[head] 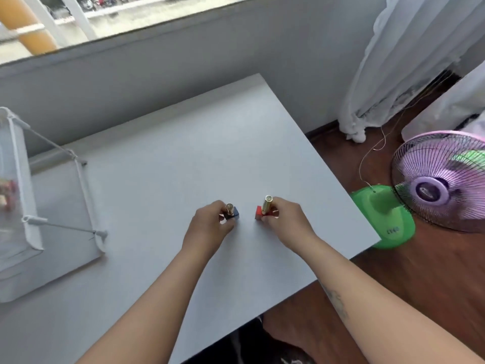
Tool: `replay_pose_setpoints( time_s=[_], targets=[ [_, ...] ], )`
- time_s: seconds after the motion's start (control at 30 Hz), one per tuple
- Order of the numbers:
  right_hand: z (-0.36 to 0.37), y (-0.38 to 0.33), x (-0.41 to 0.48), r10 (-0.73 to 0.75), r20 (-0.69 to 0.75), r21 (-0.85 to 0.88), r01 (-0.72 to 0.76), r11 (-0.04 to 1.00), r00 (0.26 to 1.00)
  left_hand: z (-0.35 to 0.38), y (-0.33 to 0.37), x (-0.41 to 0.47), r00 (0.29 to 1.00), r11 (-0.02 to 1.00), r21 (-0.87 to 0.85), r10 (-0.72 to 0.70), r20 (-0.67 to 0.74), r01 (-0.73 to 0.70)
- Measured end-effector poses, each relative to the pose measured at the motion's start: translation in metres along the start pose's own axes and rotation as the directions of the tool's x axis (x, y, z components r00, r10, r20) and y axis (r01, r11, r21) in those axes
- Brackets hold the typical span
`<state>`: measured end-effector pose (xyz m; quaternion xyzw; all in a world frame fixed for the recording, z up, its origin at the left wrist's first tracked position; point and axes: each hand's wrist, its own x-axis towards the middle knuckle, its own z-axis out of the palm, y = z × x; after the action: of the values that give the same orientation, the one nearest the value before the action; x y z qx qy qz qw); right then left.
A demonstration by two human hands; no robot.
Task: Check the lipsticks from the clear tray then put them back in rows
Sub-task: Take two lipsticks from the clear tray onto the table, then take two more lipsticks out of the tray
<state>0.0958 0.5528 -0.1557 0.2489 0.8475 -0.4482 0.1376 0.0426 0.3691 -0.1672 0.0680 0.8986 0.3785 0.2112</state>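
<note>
A: What are we holding in the left hand (210, 224)?
B: We are pinching the blue-based lipstick (233, 213), upright at mid-table (183, 153).
A: Right hand (286, 219)?
B: We are curling fingers round the red-based lipstick (265, 209), near the blue one, not touching

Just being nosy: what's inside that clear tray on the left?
Inside the clear tray, a few small reddish and pale items show through its wall, too blurred to identify. The rest of its inside lies beyond the picture's edge.
</note>
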Motion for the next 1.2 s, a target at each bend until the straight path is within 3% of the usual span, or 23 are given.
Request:
replay_pose_setpoints(
  time_s=[0.13, 0.3, 0.4, 0.67, 0.9, 1.2],
  targets=[
    [0.005, 0.006, 0.001, 0.008, -0.007, 0.015, -0.008, 1.0, 1.0, 0.003, -0.004, 0.0, 1.0, 0.999, -0.033, -0.018, 0.006, 0.018],
    [-0.017, -0.007, -0.003, 0.01, 0.066, -0.085, -0.004, 0.996, 0.998, -0.017, 0.001, -0.001, 0.997, 0.993, 0.116, -0.03, 0.067, 0.022],
    [-0.051, -0.036, -0.008, -0.043, 0.136, -0.17, 0.066, 0.983, 0.99, -0.053, 0.021, 0.0, 0.997, 0.988, 0.145, 0.042, 0.062, -0.051],
    [-0.113, -0.132, -0.017, -0.364, -0.09, -0.309, 0.321, 0.895, 0.927, -0.14, 0.103, 0.001, 0.928, 0.926, 0.294, 0.304, -0.213, -0.236],
    [-0.09, -0.173, -0.019, -0.514, -0.078, -0.403, 0.444, 0.8, 0.854, -0.175, 0.094, -0.03, 0.891, 0.916, 0.373, 0.288, -0.351, -0.149],
    [0.008, -0.247, -0.039, -0.728, 0.12, -0.343, 0.716, 0.607, 0.675, -0.243, 0.024, -0.087, 0.839, 0.943, 0.33, 0.152, -0.522, 0.034]
  ],
)
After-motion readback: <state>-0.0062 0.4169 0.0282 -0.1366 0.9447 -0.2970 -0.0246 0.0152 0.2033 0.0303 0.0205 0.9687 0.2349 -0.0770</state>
